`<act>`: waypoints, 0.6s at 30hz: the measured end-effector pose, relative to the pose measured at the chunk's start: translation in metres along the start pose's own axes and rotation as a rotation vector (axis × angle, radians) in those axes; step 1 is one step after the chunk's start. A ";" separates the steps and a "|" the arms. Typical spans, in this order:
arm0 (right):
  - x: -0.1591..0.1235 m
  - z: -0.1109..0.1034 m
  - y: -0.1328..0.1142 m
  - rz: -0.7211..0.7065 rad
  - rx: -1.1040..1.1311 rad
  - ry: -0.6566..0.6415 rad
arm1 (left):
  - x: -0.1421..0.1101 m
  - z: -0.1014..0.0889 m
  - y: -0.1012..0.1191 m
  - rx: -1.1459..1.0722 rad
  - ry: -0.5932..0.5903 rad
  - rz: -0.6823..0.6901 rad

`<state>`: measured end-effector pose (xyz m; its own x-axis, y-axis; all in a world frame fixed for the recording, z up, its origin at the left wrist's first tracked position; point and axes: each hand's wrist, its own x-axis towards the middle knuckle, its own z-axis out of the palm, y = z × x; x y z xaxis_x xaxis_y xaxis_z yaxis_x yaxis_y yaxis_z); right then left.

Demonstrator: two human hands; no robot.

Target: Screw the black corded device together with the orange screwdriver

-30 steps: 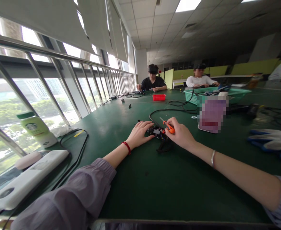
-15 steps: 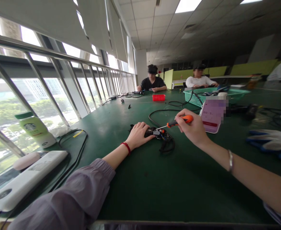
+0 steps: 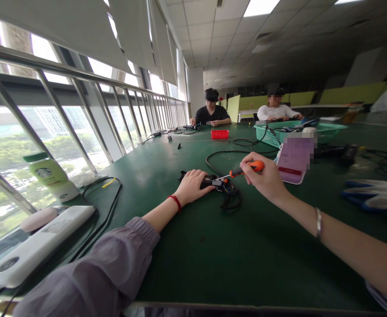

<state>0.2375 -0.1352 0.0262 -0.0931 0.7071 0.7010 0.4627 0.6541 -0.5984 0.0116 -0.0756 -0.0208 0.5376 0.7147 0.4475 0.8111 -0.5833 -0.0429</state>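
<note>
My left hand [image 3: 193, 186] is closed over a dark device with exposed wires and small parts [image 3: 222, 184], holding it down on the green tabletop [image 3: 193, 264]. Its black end pokes out past my fingers on the left, and a black cable loops from its right end. An orange-and-black screwdriver [image 3: 248, 168] is gripped in my right hand [image 3: 262, 176]. Its thin shaft slants down to the left, and the tip meets the device's opened part beside my left thumb. Whether the tip sits in a screw is too small to tell.
A phone [image 3: 294, 160] leans against a green basket [image 3: 268, 135] at the right. A red tray [image 3: 219, 134] lies farther back, gloves [image 3: 374, 196] at far right. A bottle [image 3: 51, 177] and a white power bank [image 3: 36, 246] stand left. Two people sit across the table.
The screwdriver's handle has shifted slightly left and down within my right hand's grip. My left hand stays on the device. The whole view has drifted a little.
</note>
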 end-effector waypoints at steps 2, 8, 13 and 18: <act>0.001 -0.001 -0.002 -0.004 -0.055 0.003 | 0.000 0.000 0.000 -0.001 0.002 -0.001; 0.014 -0.005 -0.012 -0.026 -0.182 -0.021 | 0.001 0.000 0.002 0.003 -0.004 -0.006; 0.039 -0.011 -0.027 -0.020 -0.283 -0.192 | 0.002 -0.001 0.003 0.010 -0.006 -0.010; 0.053 -0.016 -0.048 -0.059 -0.629 -0.294 | 0.002 -0.001 0.005 0.042 -0.005 -0.032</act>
<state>0.2242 -0.1337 0.0982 -0.3272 0.7767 0.5382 0.8641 0.4765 -0.1623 0.0164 -0.0773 -0.0188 0.5122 0.7347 0.4448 0.8370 -0.5432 -0.0665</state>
